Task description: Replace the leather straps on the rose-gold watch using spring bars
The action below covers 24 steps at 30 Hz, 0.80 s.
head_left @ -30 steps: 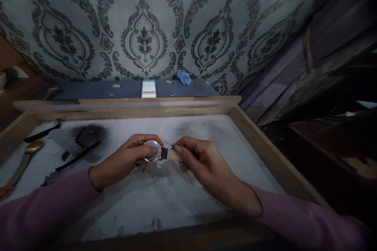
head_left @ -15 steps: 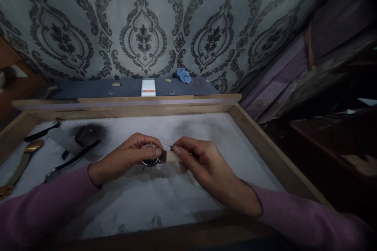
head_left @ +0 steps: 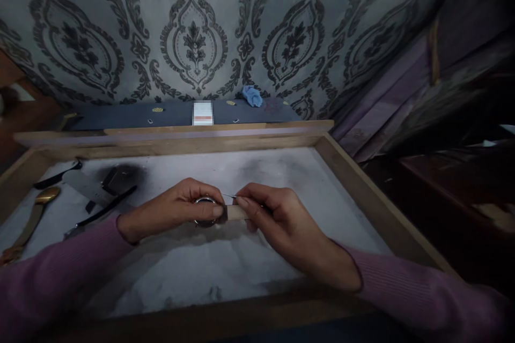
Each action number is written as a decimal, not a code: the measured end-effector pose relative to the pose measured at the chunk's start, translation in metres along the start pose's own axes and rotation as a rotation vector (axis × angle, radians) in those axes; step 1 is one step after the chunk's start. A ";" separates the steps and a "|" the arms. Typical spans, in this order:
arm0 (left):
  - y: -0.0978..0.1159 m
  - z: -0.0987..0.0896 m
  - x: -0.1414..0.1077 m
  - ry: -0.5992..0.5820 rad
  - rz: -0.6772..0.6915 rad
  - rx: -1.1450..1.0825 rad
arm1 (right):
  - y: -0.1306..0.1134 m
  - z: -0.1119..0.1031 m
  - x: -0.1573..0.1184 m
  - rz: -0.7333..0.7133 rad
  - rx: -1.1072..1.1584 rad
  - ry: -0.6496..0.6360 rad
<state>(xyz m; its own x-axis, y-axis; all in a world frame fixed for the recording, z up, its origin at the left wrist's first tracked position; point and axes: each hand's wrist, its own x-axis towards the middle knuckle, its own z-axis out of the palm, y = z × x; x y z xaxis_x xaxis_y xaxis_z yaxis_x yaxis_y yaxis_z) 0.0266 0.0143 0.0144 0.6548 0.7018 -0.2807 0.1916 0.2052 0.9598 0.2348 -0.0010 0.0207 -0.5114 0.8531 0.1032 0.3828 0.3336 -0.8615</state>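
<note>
My left hand [head_left: 171,206] is closed on a round wristwatch [head_left: 205,217], thumb across its face and fingers behind and above the silver rim. From the watch's right side runs a light beige strap [head_left: 237,213], dark where it meets the case. My right hand [head_left: 281,217] pinches the strap's far end between thumb and fingers. The same hand also holds a thin pointed metal tool [head_left: 228,195], its tip aimed left just above the strap, near my left fingertips. Most of the tool is hidden in my right hand.
Wooden sides [head_left: 354,187] frame the white-lined work surface. A gold watch [head_left: 47,194], a flat grey piece [head_left: 82,186] and a dark watch strap [head_left: 110,206] lie at left. Behind the back edge, a blue crumpled cloth [head_left: 252,96] and a small white card [head_left: 203,113] rest on a dark ledge.
The camera view has shifted slightly, so the wall and ledge appear higher. Both hands keep nearly the same hold on the watch, strap and pointed tool.
</note>
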 end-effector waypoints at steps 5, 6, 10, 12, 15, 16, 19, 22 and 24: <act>0.001 0.000 0.000 0.016 -0.019 0.039 | 0.000 0.000 0.002 0.012 -0.001 0.012; 0.002 0.000 0.000 0.026 -0.022 0.049 | 0.000 0.000 0.003 0.016 -0.003 0.015; 0.005 0.002 0.000 0.039 -0.004 0.071 | 0.001 0.000 0.005 0.031 0.007 0.009; 0.006 0.003 0.001 0.052 0.007 0.064 | 0.002 0.000 0.005 0.034 0.008 0.007; 0.004 0.002 0.001 0.075 -0.005 0.049 | 0.002 -0.001 0.005 0.035 -0.001 0.000; 0.003 0.002 0.001 0.081 -0.008 0.049 | 0.002 -0.001 0.004 0.037 -0.002 -0.003; 0.000 0.000 0.001 0.099 -0.002 0.054 | 0.003 -0.001 0.005 0.039 -0.003 -0.009; -0.002 0.000 0.000 0.111 -0.007 0.065 | 0.003 -0.001 0.005 0.035 -0.012 -0.005; -0.002 0.000 0.000 0.114 -0.028 0.055 | 0.003 -0.001 0.005 0.035 -0.016 -0.005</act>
<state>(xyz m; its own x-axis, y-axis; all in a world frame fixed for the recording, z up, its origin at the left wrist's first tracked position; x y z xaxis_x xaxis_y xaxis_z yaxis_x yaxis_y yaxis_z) 0.0262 0.0142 0.0120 0.5615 0.7702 -0.3024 0.2505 0.1900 0.9493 0.2345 0.0043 0.0189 -0.5009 0.8626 0.0707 0.4126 0.3098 -0.8566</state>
